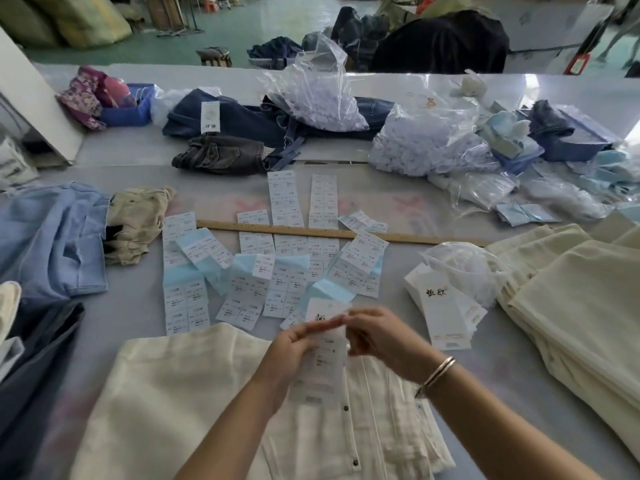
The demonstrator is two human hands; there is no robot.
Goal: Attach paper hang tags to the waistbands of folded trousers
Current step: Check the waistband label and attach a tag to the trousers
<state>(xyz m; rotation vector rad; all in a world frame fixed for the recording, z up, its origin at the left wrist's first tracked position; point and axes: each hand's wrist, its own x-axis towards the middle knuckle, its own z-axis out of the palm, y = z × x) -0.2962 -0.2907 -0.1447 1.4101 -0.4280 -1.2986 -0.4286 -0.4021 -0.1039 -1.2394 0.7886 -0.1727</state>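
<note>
Cream folded trousers (pixel 180 393) lie on the table right in front of me, their buttoned waistband (pixel 374 420) toward the right. Above them I hold a white paper hang tag (pixel 323 362) upright. My left hand (pixel 294 348) pinches its left edge, and my right hand (pixel 374 336) pinches its top right part, fingertips nearly meeting. A stack of white hang tags (pixel 443 306) with black characters lies just to the right of my hands.
Several sheets of size stickers (pixel 277 271) on blue backing spread ahead, crossed by a wooden ruler (pixel 311 232). A pile of cream trousers (pixel 571 306) sits right; blue garments (pixel 52 244) left. Plastic bags (pixel 433 143) and denim (pixel 225 154) crowd the far side.
</note>
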